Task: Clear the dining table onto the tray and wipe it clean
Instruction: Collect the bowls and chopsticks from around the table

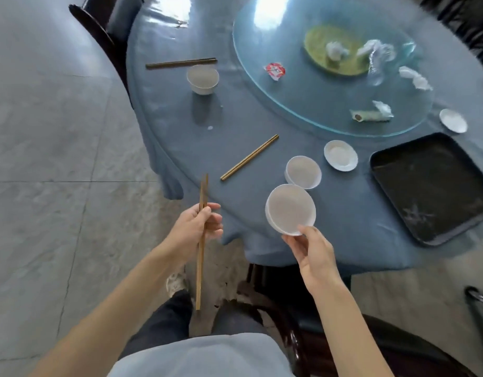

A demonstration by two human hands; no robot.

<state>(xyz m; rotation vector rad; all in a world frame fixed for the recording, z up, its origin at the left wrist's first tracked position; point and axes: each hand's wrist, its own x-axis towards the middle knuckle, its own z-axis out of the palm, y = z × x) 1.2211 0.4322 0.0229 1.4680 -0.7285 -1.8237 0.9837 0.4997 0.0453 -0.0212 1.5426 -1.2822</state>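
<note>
Clearing barely begun: the tray (398,183) lies bare at the right of the table (343,235), with nothing yet loaded onto it

A pair of chopsticks (200,257) is clamped in the left hand (197,227), and a white bowl (290,213) is pinched at its rim by the right hand (312,251), held above the table's near edge. Left on the cloth are a second bowl (303,172), a far bowl (202,78), two small dishes (341,155) (453,120), two more chopstick pairs (249,157) (180,63), and wrappers and crumpled tissues on the glass turntable (303,99). No wiping is judged to have started
</note>
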